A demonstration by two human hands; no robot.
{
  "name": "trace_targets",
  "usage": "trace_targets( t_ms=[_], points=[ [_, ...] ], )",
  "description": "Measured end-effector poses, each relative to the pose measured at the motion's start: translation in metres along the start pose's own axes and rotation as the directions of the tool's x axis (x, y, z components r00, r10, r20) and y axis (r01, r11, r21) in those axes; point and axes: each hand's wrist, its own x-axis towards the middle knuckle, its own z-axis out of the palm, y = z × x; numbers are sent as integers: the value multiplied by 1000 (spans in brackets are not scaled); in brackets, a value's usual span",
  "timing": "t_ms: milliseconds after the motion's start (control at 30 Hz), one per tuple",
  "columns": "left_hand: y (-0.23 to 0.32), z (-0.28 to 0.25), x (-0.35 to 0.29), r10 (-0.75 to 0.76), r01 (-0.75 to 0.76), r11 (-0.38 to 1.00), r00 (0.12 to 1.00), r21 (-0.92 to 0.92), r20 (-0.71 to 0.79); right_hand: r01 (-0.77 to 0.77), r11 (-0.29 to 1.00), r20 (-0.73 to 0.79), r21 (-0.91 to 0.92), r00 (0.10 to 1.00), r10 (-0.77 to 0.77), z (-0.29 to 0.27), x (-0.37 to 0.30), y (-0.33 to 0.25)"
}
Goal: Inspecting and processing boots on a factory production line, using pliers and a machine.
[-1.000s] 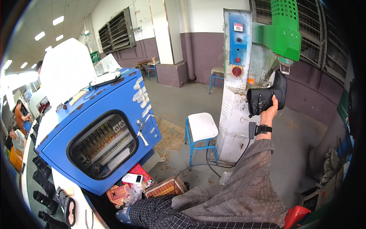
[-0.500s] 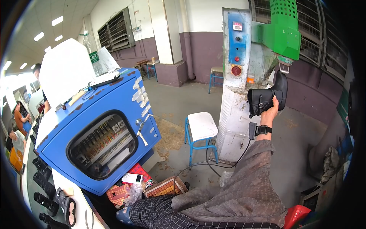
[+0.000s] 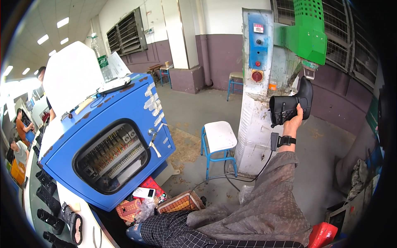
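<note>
My right hand (image 3: 293, 120) reaches out at the right and holds a black ankle boot (image 3: 289, 106) by its side. The boot lies tilted, its shaft opening toward the left and its toe pointing up. The closed hand grips it from below, with one digit showing against the upper and other fingers hidden. Right at the toe is a small metal fitting (image 3: 309, 73) under the machine's green perforated guard (image 3: 309, 37); whether they touch I cannot tell. A black wrist strap (image 3: 286, 141) with a small box and cable sits on my wrist. My left hand is out of view.
The machine's white column (image 3: 258, 128) carries a blue control panel (image 3: 259, 45). Before it stands a white-topped stool (image 3: 220, 137), with a cable beside it. At left are a blue electrical cabinet (image 3: 111, 103) and a conveyor with several black boots (image 3: 49, 219). People work at the far left.
The boot and my right hand stay practically in place, with only a very slight shift of the whole view. A person behind the cabinet has moved a little.
</note>
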Motion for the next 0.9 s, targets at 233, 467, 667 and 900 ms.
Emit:
trace_targets(
  t_ms=[233, 467, 667, 900],
  points=[
    [-11, 0, 3, -30, 30, 1000, 1000, 6, -8, 1, 1000, -14, 5, 1000, -1, -4, 4, 0],
    [-36, -8, 13, -43, 43, 999, 999, 22, -2, -15, 998, 27, -59, 999, 16, -3, 6, -1],
    [-48, -13, 16, -59, 59, 998, 998, 32, -2, -17, 1000, 68, -5, 998, 18, -1, 3, 1],
    [-61, -16, 17, -76, 76, 997, 997, 27, -12, -41, 999, 43, -19, 998, 42, 3, -1, 3]
  ],
)
